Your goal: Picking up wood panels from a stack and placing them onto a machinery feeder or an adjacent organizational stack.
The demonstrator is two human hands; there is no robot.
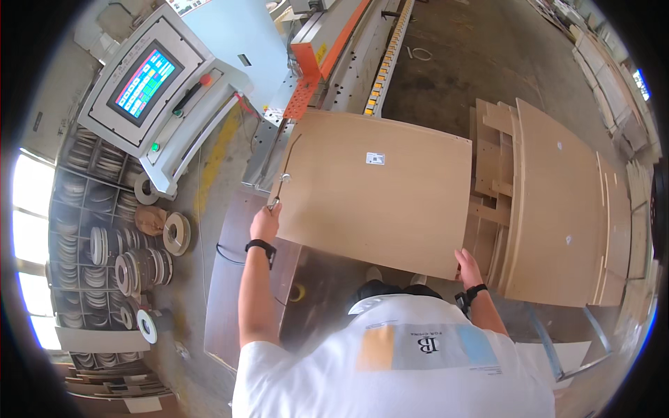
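Both my hands hold a large light-brown wooden panel [369, 195] flat in front of me. My left hand [265, 223] grips its near left corner, by a thin strip of edge banding that hangs along the panel's left side. My right hand [468, 266] grips the near right corner. A small white label sits on the panel's upper face. The panel's far edge lies close to the long edge-banding machine [334, 63] with its orange guard.
A control panel with a coloured touchscreen [145, 82] stands at the left. Rolls of edge tape [139, 268] fill racks and lie on the floor at the left. A stack of similar panels [557, 202] rests at the right. More boards line the far right wall.
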